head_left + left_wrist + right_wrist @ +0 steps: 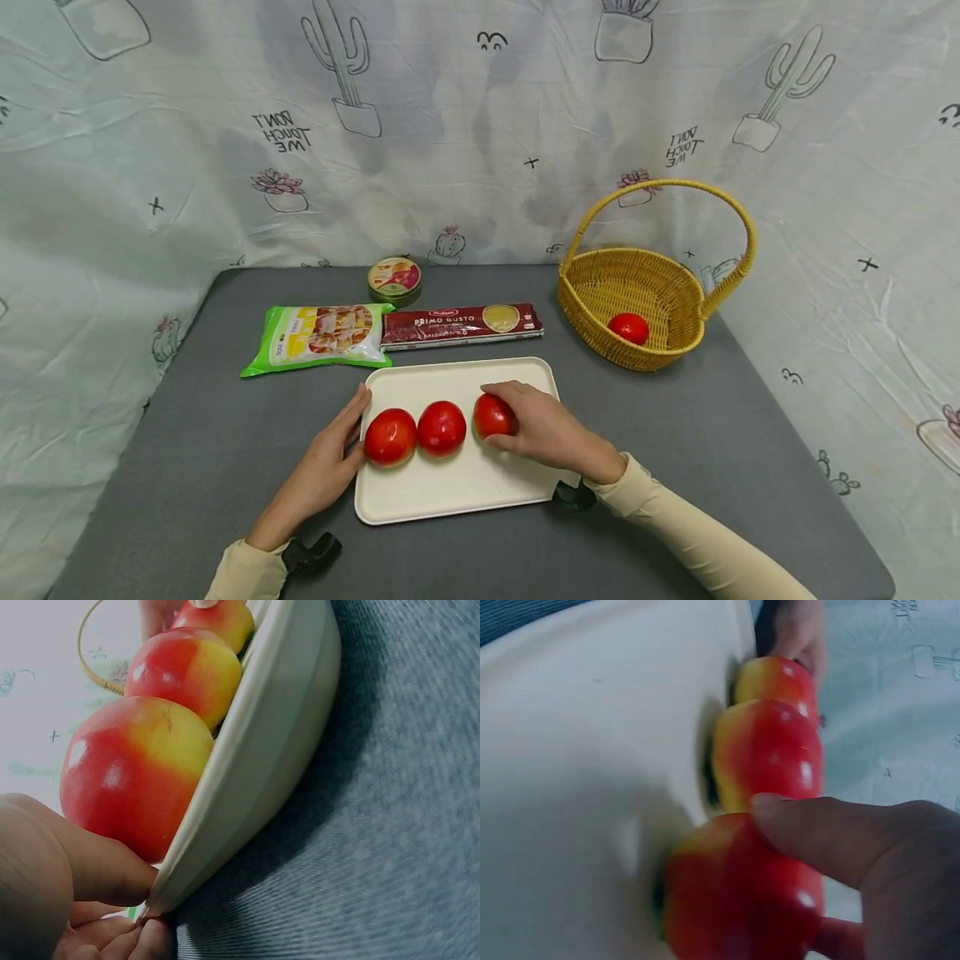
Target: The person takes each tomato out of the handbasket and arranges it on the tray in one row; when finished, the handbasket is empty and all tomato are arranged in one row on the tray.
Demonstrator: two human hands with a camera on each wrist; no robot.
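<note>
A cream tray (420, 493) lies on the grey table, with three shiny red-and-yellow apples in a row on it. At the tray's left rim my left hand (324, 463) pinches the edge, thumb above and fingers at the outer side, as the left wrist view shows. Close to that thumb sits the left apple (135, 776); the middle apple (442, 429) is beside it. My right hand (543, 429) grips the right apple (739, 892) from the right, thumb on its near side. That apple is over the tray, its far side partly hidden by fingers.
A yellow wicker basket (600, 340) with a tall handle stands at the back right, a red fruit (629, 327) inside. Behind the tray lie a green-and-white food bag (322, 335) and a dark red spaghetti pack (461, 325). A round tin (394, 279) stands behind them.
</note>
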